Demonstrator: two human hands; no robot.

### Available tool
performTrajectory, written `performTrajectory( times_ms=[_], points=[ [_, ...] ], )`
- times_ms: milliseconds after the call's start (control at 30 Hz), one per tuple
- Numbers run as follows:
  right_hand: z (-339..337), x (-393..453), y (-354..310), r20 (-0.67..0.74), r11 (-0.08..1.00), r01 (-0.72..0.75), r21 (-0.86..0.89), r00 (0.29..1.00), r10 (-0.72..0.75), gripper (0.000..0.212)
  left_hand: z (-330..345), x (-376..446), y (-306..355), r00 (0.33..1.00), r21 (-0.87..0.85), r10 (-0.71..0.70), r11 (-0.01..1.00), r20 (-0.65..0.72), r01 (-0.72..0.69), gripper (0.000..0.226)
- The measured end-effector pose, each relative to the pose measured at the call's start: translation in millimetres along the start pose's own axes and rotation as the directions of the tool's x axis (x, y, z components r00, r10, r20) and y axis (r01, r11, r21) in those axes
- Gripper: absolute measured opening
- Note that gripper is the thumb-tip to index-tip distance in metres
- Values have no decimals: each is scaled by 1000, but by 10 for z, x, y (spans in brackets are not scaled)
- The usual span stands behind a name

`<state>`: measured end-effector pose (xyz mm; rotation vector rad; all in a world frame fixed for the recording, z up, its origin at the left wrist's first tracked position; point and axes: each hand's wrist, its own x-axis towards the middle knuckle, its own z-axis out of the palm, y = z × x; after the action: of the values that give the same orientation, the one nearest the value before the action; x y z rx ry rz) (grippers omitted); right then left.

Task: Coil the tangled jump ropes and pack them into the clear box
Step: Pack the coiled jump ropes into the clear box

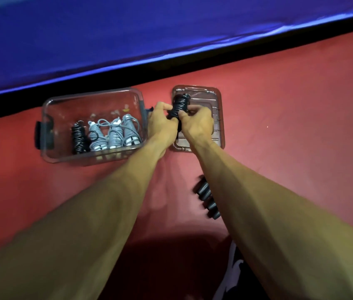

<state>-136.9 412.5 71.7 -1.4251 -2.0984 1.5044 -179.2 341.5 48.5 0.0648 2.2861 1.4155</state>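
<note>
A clear box [63, 105] lies on the red mat at left. Inside it stand a coiled black rope [79, 137] and three coiled grey ropes [115, 134] side by side. Just right of the box, my left hand [161, 123] and my right hand [197, 123] both grip a black jump rope bundle [180, 105], its cord wound around the handles. The bundle is held upright above the box's clear lid [216, 118], which lies flat on the mat.
Several black rope handles [207, 197] lie on the red mat beside my right forearm, partly hidden by it. A blue padded mat [128, 33] with a black edge runs across the back. Dark clothing [236, 267] shows at the bottom.
</note>
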Motion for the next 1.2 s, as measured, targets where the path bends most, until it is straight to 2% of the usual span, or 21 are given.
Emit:
performTrajectory(
  times_ms=[133, 300, 433, 533, 633, 767, 867, 1000, 1100, 1200],
  points=[
    [320, -57, -354, 104, 999, 50, 23, 993, -52, 25, -547, 83, 53, 995, -72, 3, 997, -104, -10, 28],
    [918, -210, -475, 290, 999, 38, 16, 956, -41, 21, -1236, 169, -230, 982, -96, -52, 995, -182, 34, 23],
    [1517, -108, -220, 363, 999, 41, 12, 931, -43, 39, -1674, 191, -498, 976, -138, -138, 984, -171, 115, 34],
    [1690, -284, -273, 417, 999, 50, 4, 908, -47, 38, -1903, 212, -658, 969, -154, -180, 976, -170, 154, 44],
    [1662, -599, -496, 439, 997, 77, -24, 896, -58, 33, -2022, 218, -749, 964, -125, -191, 978, -183, 170, 40],
    [1685, -658, -410, 426, 983, 149, -109, 900, -89, 36, -2032, 271, -867, 966, -74, -181, 983, -183, 170, 32],
    [1638, -613, -324, 391, 987, 131, -89, 916, -86, 30, -1976, 268, -787, 969, -90, -164, 985, -186, 150, 28],
    [1292, -449, -279, 199, 993, 115, -31, 974, -107, 29, -1688, 223, -516, 985, -171, -126, 980, -116, 105, 30],
    [945, -322, -198, 70, 995, 103, -15, 992, -102, 29, -1335, 134, -277, 996, -198, -75, 978, -50, 64, 31],
    [500, -178, 66, -2, 999, 18, -49, 1000, -18, 29, -829, -35, -52, 997, -219, -31, 975, 66, 45, 33]
  ],
)
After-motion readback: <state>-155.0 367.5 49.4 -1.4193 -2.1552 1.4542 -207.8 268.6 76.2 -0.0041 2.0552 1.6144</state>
